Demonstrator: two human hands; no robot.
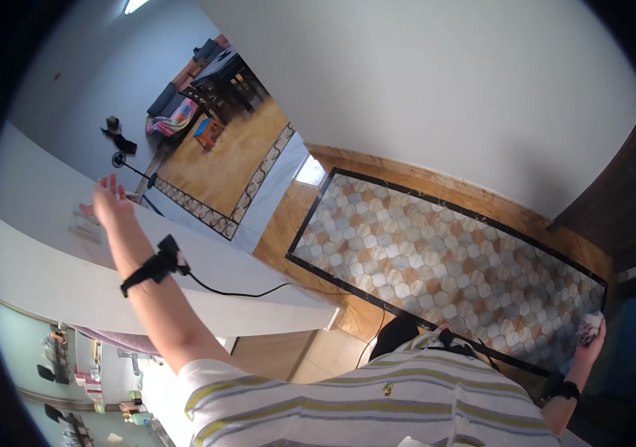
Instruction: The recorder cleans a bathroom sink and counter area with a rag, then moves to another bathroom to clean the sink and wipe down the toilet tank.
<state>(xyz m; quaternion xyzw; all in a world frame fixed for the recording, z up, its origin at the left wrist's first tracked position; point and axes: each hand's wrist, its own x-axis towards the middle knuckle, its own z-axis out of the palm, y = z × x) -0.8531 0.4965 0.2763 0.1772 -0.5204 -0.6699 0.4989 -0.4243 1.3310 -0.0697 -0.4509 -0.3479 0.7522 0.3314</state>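
My left arm reaches out to the far left, and my left hand (113,203) is beside the white wall with its fingers spread and nothing seen in them. Just by its fingertips, a small pale fitting (85,226) sits on the wall; whether I touch it cannot be made out. At the far right, my right hand (595,349) is closed around a crumpled, cloth-like bundle (590,328), whitish with dark reddish patches. Black straps circle both wrists, and a cable (239,294) runs from the left one.
A dark-bordered patterned floor section (444,261) stretches ahead of me. Beyond a doorway are a dark table (221,71), an orange and blue stool (207,132) and a sofa (165,100). A dark wooden door (616,194) stands right. Behind me on the left is a washroom with a tap (130,363).
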